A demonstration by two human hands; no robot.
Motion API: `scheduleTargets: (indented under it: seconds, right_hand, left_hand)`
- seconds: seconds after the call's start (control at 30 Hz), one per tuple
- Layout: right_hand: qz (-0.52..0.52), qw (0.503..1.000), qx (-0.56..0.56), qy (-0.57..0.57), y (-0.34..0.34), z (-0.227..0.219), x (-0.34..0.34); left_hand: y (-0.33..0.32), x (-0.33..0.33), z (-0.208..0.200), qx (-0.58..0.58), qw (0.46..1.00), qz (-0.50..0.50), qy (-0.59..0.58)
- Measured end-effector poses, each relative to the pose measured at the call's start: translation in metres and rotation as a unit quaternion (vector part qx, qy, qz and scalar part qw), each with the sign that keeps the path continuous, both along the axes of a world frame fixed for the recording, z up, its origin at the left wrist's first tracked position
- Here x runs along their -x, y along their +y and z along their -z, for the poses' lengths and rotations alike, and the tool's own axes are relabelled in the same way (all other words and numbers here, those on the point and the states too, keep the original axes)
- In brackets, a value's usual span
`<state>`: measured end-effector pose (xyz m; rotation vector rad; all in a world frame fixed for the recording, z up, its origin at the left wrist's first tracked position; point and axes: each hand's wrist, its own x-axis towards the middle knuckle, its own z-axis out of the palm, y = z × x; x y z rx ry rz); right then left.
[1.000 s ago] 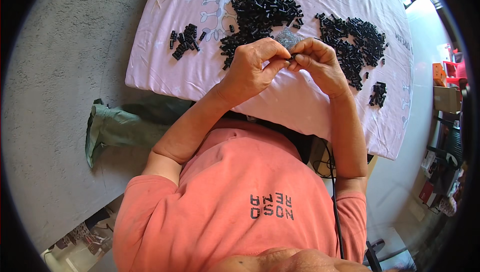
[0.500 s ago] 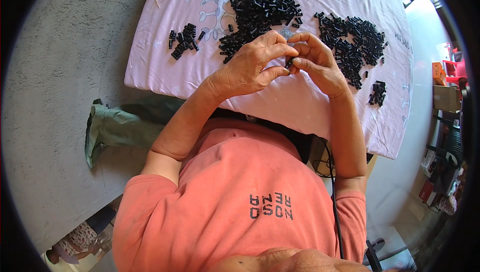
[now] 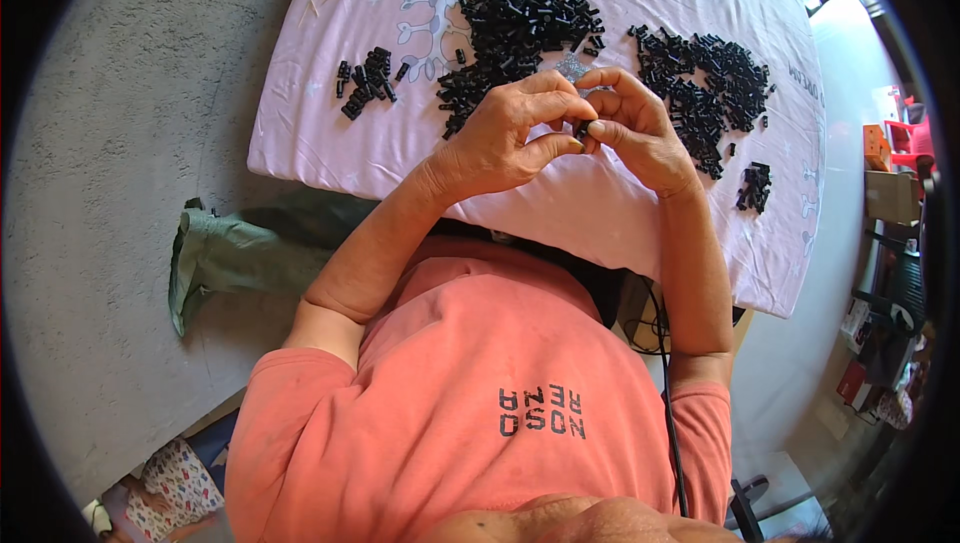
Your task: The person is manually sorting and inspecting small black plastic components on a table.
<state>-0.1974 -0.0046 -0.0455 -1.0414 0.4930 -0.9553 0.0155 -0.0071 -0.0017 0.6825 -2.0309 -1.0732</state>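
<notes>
My left hand and my right hand meet above the near part of a table under a pale pink cloth. Both pinch one small black plastic part between thumbs and fingertips. Beyond my left hand lies a big heap of the same black parts. A second heap spreads beyond my right hand. A small cluster of black parts lies to the left, and another small cluster lies near the right edge.
A green bag or cloth lies on the grey floor under the table's near left edge. Patterned fabric shows at the lower left. Boxes and shelving stand at the right rim.
Both hands have stayed together above the cloth; the fingers have shifted slightly around the small black part, which now shows between the thumbs.
</notes>
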Motion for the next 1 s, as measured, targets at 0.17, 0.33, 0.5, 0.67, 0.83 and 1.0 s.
scheduleTargets:
  seconds: [0.17, 0.33, 0.5, 0.67, 0.83, 1.0]
  right_hand:
    - [-0.007, 1.0, 0.002, 0.007, 0.0, -0.002, 0.001]
    - [-0.001, 1.0, 0.001, 0.013, 0.0, -0.002, 0.003]
    - [0.0, 1.0, -0.003, 0.014, 0.002, -0.005, 0.003]
    - [-0.012, 0.999, 0.006, 0.029, 0.004, -0.006, -0.001]
    - [-0.002, 0.999, 0.002, 0.046, 0.002, -0.009, 0.0]
    - [0.051, 0.998, -0.021, 0.034, -0.001, -0.007, 0.001]
  left_hand:
    - [0.003, 0.001, -0.002, -0.017, 1.0, -0.002, 0.012]
    - [0.004, 0.003, -0.004, -0.014, 1.0, 0.008, -0.011]
    - [0.008, 0.006, -0.007, -0.008, 1.0, -0.015, -0.017]
    - [0.01, 0.005, -0.002, 0.007, 0.999, -0.038, -0.008]
    - [0.009, 0.003, -0.005, 0.005, 0.999, -0.038, -0.011]
    - [-0.004, -0.028, 0.011, 0.059, 0.975, -0.201, -0.071]
